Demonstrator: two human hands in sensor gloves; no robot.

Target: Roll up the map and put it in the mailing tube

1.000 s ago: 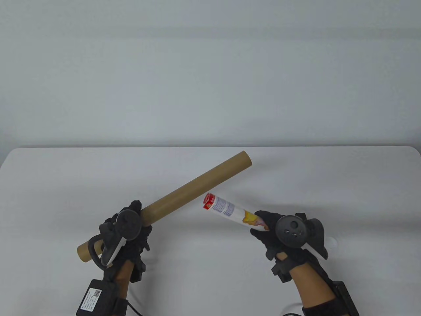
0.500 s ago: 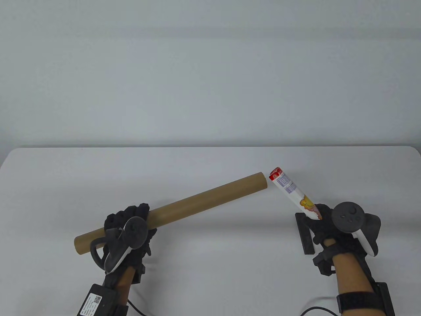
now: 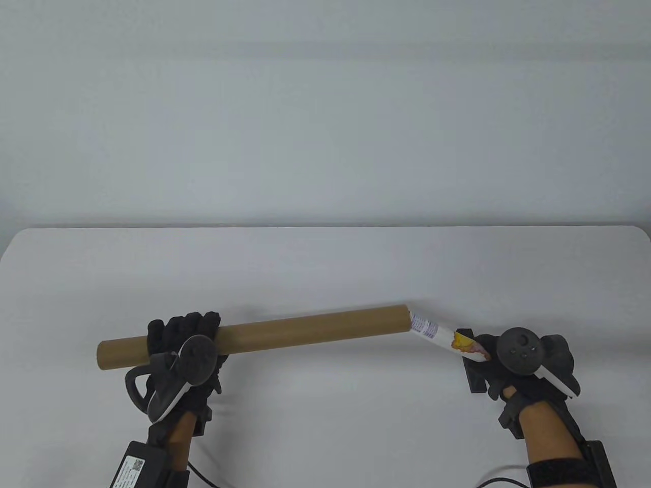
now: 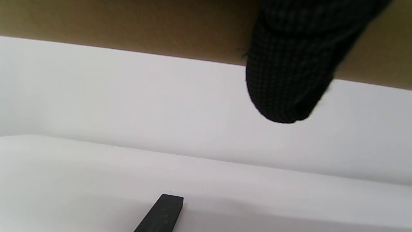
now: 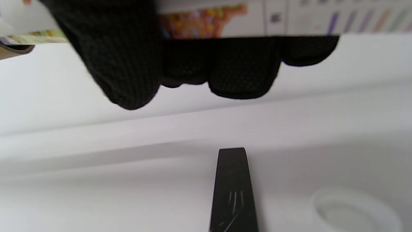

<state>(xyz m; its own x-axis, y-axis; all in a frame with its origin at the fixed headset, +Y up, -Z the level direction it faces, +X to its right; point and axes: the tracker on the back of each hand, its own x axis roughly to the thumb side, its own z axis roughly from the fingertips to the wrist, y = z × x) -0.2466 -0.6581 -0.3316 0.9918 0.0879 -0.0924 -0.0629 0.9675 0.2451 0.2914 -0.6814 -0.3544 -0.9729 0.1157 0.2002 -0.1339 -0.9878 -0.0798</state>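
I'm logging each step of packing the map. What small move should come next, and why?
Probably the right hand should swing its end of the rolled map into line with the mailing tube, then push. The map's tip is at the tube's right mouth but meets it at an angle, while the left hand grips the tube.

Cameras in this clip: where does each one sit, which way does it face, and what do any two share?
Table view: in front, looking down at the table; shows left hand gripping the cardboard tube, right hand holding the rolled map.
Left wrist view: under the left hand, looking across the table; one finger shows on the tube.
Right wrist view: under the right hand; fingers show around the map.
Shared: both wrist views show the black bar.
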